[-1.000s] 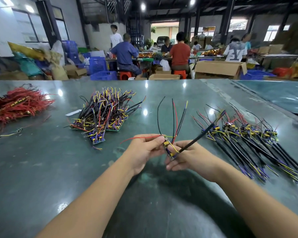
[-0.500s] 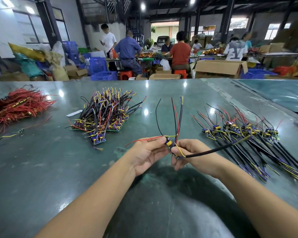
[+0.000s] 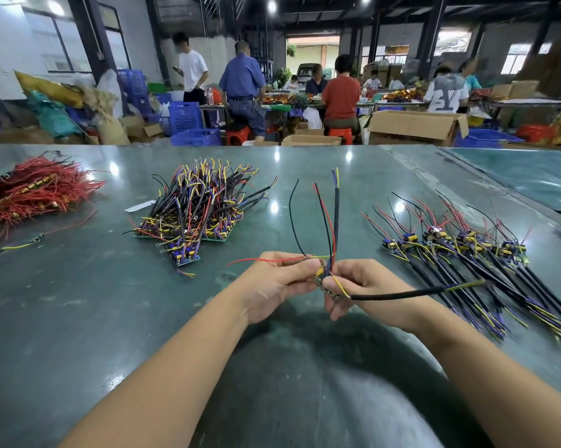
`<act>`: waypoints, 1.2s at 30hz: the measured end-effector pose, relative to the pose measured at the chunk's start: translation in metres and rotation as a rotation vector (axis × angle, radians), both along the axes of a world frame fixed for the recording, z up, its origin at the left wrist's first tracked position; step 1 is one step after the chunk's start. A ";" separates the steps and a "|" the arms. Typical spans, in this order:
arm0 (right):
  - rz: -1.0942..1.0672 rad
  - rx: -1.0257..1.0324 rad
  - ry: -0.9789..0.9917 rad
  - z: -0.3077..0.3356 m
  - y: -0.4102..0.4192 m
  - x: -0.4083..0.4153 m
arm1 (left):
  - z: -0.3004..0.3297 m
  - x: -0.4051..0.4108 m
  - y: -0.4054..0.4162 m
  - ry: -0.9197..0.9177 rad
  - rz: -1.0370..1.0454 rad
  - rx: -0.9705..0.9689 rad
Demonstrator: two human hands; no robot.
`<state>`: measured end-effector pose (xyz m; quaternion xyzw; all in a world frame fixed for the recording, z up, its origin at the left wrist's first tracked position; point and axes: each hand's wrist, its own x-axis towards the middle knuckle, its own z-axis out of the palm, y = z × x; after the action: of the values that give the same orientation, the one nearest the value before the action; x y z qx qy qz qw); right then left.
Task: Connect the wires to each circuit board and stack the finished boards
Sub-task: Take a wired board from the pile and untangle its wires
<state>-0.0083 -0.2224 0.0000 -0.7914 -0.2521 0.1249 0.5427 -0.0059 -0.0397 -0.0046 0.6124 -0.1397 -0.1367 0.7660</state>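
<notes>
Green bench [image 3: 78,318], glossy, spread wide under everything. On it, far left, a red wire bundle [image 3: 30,192]; left of centre, a heap of wired boards [image 3: 195,208]; to the right, a row of boards [image 3: 460,250] with long black leads. Above the middle, held off the surface between both hands: a small circuit board [image 3: 322,276], thin wires fanning upward, one black sleeved cable [image 3: 402,295] trailing right. Left hand [image 3: 279,282] pinching its left side; right hand [image 3: 360,286] curled round its right edge.
</notes>
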 end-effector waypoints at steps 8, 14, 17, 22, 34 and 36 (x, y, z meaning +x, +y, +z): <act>0.041 -0.069 0.002 -0.002 0.003 0.000 | -0.003 0.003 0.012 0.075 -0.111 -0.045; -0.024 -0.072 0.007 0.000 0.004 0.000 | -0.006 0.006 0.005 0.073 -0.012 -0.083; -0.022 -0.087 0.005 0.001 0.004 -0.001 | -0.008 0.007 0.006 0.072 0.037 -0.084; -0.009 -0.042 0.015 0.001 0.006 -0.003 | -0.007 0.008 0.012 0.057 -0.022 -0.088; 0.011 0.005 0.028 -0.006 0.009 -0.002 | -0.005 0.012 0.018 0.101 -0.103 -0.093; 0.004 0.002 0.020 -0.007 0.009 -0.001 | -0.005 0.013 0.018 0.109 -0.100 -0.102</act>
<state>-0.0091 -0.2129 -0.0074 -0.7888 -0.2485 0.1339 0.5459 0.0075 -0.0219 -0.0097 0.5565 -0.1349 -0.2006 0.7949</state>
